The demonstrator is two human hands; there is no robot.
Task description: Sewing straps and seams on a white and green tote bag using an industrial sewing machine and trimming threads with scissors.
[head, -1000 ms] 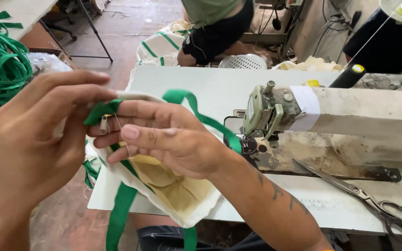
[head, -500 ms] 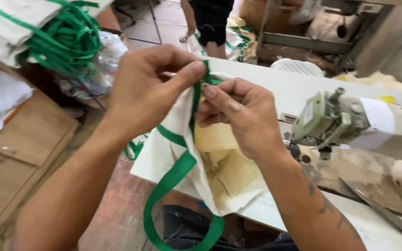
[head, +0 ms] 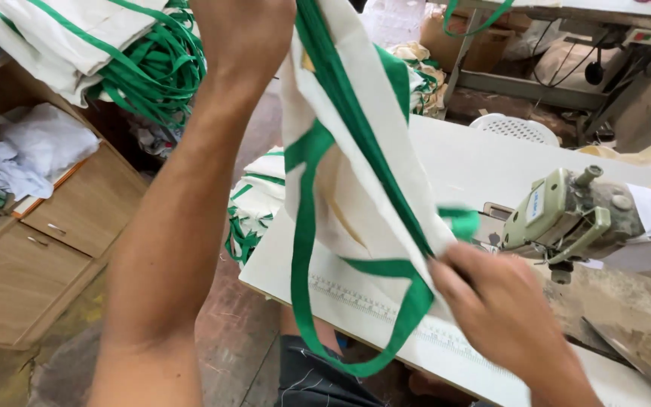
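Observation:
A cream cloth bag (head: 356, 128) with green trim and a green strap loop (head: 303, 286) hangs in front of me above the white sewing table (head: 484, 166). My left hand (head: 246, 30) is raised at the top of the view and grips the bag's upper edge. My right hand (head: 491, 301) is lower, at the bag's bottom right corner, fingers closed on the cloth and green strap. The sewing machine head (head: 566, 215) stands just right of my right hand.
A pile of finished cream and green bags (head: 107, 53) lies on a wooden cabinet (head: 47, 234) at the left. More bags (head: 254, 203) are heaped on the floor beside the table. A white plastic stool (head: 514, 128) and another sewing table (head: 566, 45) stand behind.
My left hand has lifted the bag high, so it hangs stretched out. My right hand has slid down to the bag's lower corner. The view has turned left and down.

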